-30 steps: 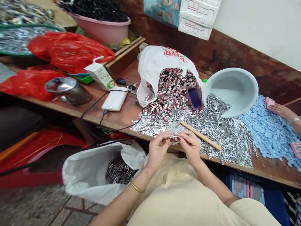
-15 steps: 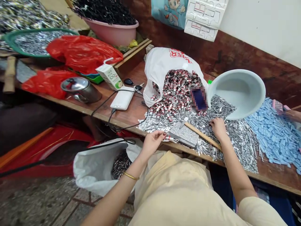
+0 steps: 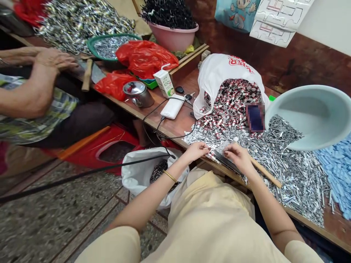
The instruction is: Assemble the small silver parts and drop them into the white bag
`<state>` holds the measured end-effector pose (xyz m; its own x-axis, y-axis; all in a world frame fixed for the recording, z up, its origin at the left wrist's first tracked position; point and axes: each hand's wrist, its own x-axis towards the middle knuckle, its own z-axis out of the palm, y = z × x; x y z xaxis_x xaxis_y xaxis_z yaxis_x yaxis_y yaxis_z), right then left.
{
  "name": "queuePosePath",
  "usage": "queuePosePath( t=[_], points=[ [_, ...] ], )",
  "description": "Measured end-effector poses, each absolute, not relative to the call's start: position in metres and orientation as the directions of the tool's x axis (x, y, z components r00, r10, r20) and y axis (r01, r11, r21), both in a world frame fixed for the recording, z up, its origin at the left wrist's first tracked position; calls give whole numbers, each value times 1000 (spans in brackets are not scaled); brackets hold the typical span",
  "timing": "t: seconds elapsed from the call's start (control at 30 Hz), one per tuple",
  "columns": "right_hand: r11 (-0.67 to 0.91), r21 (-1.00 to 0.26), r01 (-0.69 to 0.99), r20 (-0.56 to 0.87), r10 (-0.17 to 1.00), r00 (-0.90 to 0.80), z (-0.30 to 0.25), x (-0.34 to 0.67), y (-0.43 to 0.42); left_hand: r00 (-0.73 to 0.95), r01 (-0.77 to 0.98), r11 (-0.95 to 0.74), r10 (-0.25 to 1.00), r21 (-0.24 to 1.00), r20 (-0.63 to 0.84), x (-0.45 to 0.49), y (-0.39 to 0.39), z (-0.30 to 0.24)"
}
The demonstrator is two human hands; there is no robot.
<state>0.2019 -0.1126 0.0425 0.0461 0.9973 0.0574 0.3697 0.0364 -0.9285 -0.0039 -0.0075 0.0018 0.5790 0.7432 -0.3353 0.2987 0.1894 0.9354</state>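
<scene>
My left hand is closed in a pinch on a thin silver metal piece whose tip points toward my other hand. Just under those fingers, at the table edge, is a small red-and-silver banded piece. Close by on the right, my right hand has thumb and fingers pressed together; what they hold is too small to make out. Between and below both hands runs the dark edge of a flat metal block. A hammer with a wooden handle lies beside my right wrist, on a heap of silver metal pieces.
A white bag spills red-and-silver ringed pieces behind the hands. A grey basin lies tipped at right, near blue pieces. A power bank with a cable and a metal cup stand left. Another person's hands are far left.
My right hand has come left from the silver heap by the basin to beside my left hand. The view has swung left, bringing another person into sight.
</scene>
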Motion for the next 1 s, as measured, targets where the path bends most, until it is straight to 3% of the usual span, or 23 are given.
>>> queuePosePath(
  t=[0.13, 0.3, 0.5, 0.7, 0.83, 1.0],
  points=[
    [82, -830, 551, 39, 995, -89, 36, 179, -85, 587, 351, 40, 769, 936, -253, -3, -9, 4],
    [107, -730, 675, 52, 994, -101, 30, 172, -76, 571, 454, -160, 808, 877, -148, -5, -9, 8],
    [227, -699, 678, 237, 968, -80, 16, 169, -80, 589, 418, -81, 782, 905, -201, 0, -1, 2],
    [234, -701, 674, 237, 967, -89, 12, 168, -81, 575, 377, -23, 789, 926, -215, 2, 2, -7],
    [110, -708, 697, 121, 992, -34, 19, 169, -76, 570, 375, -42, 798, 926, -195, 3, 1, -8],
    [36, -616, 787, -130, 981, -146, 35, 174, -51, 572, 375, -11, 790, 927, -222, 4, 2, -7]
  ],
)
